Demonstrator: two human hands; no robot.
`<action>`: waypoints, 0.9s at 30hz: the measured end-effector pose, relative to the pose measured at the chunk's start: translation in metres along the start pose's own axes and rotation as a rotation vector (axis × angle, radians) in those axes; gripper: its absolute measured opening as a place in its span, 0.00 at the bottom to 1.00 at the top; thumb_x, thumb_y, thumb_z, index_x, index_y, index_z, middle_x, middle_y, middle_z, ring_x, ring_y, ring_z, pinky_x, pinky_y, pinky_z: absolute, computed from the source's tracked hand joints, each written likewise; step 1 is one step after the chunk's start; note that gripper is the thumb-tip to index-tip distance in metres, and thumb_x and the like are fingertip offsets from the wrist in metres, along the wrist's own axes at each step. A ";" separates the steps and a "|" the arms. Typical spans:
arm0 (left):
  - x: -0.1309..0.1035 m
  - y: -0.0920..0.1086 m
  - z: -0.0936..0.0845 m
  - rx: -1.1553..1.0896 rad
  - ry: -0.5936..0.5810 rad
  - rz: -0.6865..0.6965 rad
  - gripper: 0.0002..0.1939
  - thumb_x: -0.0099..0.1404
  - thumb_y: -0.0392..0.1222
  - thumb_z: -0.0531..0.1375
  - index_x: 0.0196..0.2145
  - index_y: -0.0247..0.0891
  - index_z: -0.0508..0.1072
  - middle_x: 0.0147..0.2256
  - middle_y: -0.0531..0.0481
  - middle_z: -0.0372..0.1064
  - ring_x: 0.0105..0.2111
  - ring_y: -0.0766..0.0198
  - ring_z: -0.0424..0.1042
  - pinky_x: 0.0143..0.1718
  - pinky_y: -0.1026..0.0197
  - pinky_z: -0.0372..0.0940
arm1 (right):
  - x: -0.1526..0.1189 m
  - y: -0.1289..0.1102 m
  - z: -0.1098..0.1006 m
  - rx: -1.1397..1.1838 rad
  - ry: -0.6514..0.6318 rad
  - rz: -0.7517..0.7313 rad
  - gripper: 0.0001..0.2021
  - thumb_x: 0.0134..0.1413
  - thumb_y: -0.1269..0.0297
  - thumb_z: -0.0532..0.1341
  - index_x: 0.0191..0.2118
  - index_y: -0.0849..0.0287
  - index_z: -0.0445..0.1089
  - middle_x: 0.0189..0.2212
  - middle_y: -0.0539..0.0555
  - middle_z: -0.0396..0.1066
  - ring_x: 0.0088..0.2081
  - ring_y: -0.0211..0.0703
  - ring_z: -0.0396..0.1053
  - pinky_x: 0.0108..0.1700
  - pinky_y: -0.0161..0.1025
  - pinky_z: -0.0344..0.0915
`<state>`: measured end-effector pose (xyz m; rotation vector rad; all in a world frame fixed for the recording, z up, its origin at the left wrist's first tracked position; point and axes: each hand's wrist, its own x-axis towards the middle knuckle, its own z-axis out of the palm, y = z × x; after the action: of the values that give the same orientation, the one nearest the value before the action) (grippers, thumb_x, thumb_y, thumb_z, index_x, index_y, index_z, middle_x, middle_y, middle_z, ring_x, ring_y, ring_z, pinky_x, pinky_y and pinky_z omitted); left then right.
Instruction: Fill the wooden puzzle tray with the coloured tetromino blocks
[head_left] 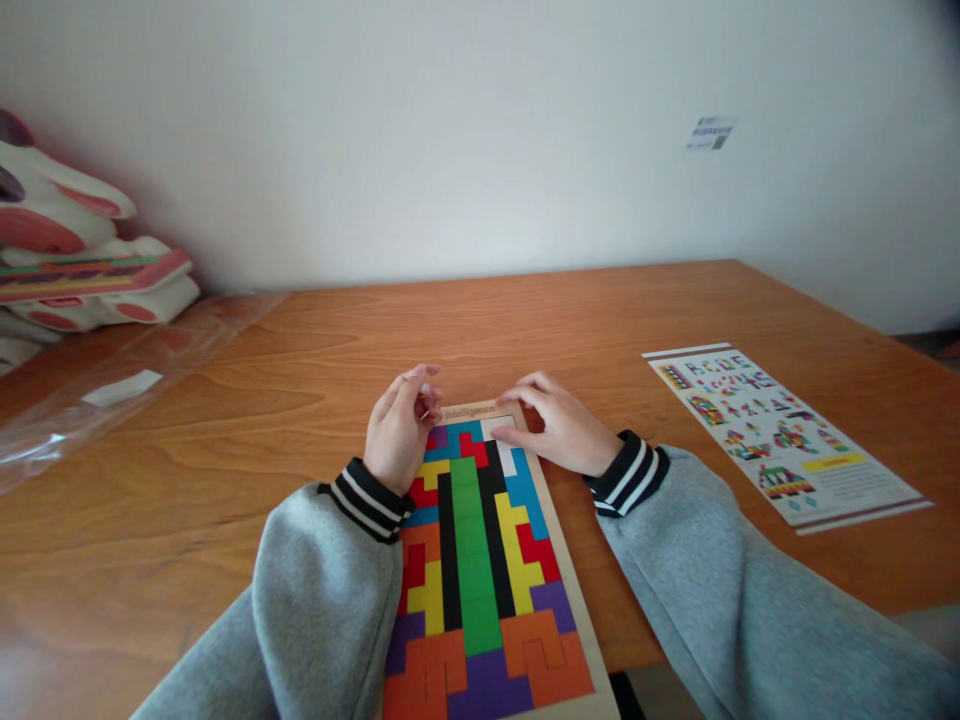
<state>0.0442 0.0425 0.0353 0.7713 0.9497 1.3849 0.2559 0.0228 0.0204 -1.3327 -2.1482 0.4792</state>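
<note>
A wooden block puzzle board [583,625] lies lengthwise in front of me, filled with red, blue, yellow, purple and orange pieces. Long green pieces [474,560] run down its middle between black strips. My left hand [397,428] hovers by the board's far left corner, fingers curled in; what they hold, if anything, is hidden. At the far right corner, my right hand [562,425] has thumb and forefinger apart. Its thumb rests over a white puzzle piece [507,458], while the forefinger reaches the frame's far edge.
A printed pattern sheet [780,435] lies on the wooden table [322,340] to the right. Clear plastic wrapping [187,345] is spread at the left, beside a white and pink figure [97,285]. A pale wall [450,140] stands behind the table.
</note>
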 end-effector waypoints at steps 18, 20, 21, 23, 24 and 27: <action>0.003 0.005 -0.001 -0.125 0.078 0.016 0.14 0.57 0.50 0.67 0.28 0.36 0.71 0.19 0.58 0.59 0.17 0.74 0.55 0.19 0.69 0.54 | -0.002 0.002 -0.004 -0.025 -0.153 -0.117 0.48 0.36 0.35 0.72 0.61 0.57 0.66 0.55 0.61 0.65 0.56 0.57 0.61 0.61 0.57 0.60; 0.005 0.008 -0.002 -0.159 0.132 0.063 0.14 0.58 0.49 0.65 0.26 0.37 0.69 0.18 0.59 0.57 0.16 0.74 0.54 0.18 0.69 0.52 | -0.003 0.004 -0.002 -0.053 -0.164 -0.111 0.48 0.35 0.34 0.71 0.61 0.56 0.67 0.56 0.62 0.64 0.57 0.59 0.60 0.61 0.58 0.59; 0.006 0.009 -0.003 -0.178 0.161 0.082 0.14 0.59 0.49 0.65 0.25 0.37 0.68 0.17 0.59 0.56 0.16 0.74 0.53 0.17 0.69 0.52 | -0.003 0.006 -0.002 -0.067 -0.167 -0.110 0.47 0.35 0.34 0.71 0.61 0.55 0.67 0.56 0.62 0.64 0.57 0.59 0.60 0.61 0.59 0.59; 0.008 0.012 -0.005 -0.216 0.223 0.113 0.13 0.60 0.47 0.63 0.25 0.38 0.66 0.15 0.60 0.55 0.15 0.73 0.52 0.17 0.69 0.50 | -0.002 0.009 0.000 -0.087 -0.159 -0.107 0.46 0.39 0.34 0.70 0.62 0.53 0.66 0.57 0.62 0.64 0.57 0.60 0.60 0.61 0.60 0.59; 0.009 0.013 -0.005 -0.234 0.254 0.126 0.13 0.61 0.47 0.62 0.24 0.38 0.66 0.15 0.60 0.54 0.14 0.73 0.51 0.16 0.69 0.50 | -0.002 0.011 0.000 -0.095 -0.147 -0.103 0.45 0.41 0.35 0.69 0.62 0.52 0.66 0.57 0.61 0.64 0.57 0.60 0.61 0.61 0.61 0.59; 0.011 0.017 -0.007 -0.265 0.313 0.151 0.13 0.62 0.45 0.59 0.23 0.39 0.64 0.14 0.61 0.53 0.13 0.74 0.50 0.16 0.69 0.48 | 0.000 0.016 -0.002 -0.110 -0.084 -0.060 0.39 0.47 0.37 0.67 0.62 0.51 0.66 0.56 0.61 0.65 0.57 0.60 0.62 0.61 0.61 0.60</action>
<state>0.0297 0.0544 0.0466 0.4401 0.9344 1.7583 0.2680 0.0295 0.0124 -1.3239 -2.3060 0.4043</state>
